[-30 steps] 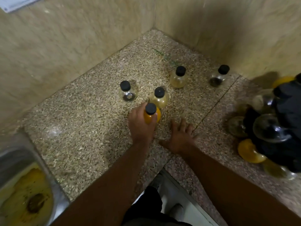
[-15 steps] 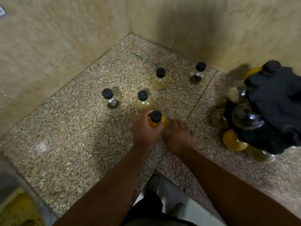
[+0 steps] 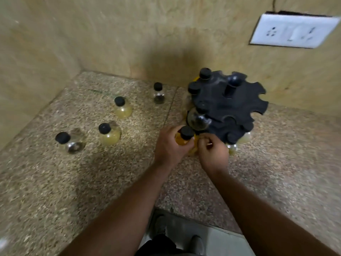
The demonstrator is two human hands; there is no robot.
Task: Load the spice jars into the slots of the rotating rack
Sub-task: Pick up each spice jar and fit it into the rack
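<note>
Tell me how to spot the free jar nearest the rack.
Start at the black rotating rack on the counter. Left of it stands a black-capped spice jar. The nearest jar looks yellowish; this one is clear with dark spice.

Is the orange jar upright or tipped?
Upright: the orange jar shows its black cap on top; the left hand grips its body beside the rack.

Single head-worn wide view, looking steeply down, close over countertop (image 3: 92, 182) corner

Left hand (image 3: 169, 146): fingers curled round orange jar (image 3: 182, 140). Right hand (image 3: 212, 153): fingers curled, just beside left; grip unclear. Both forearms extended forward.
</note>
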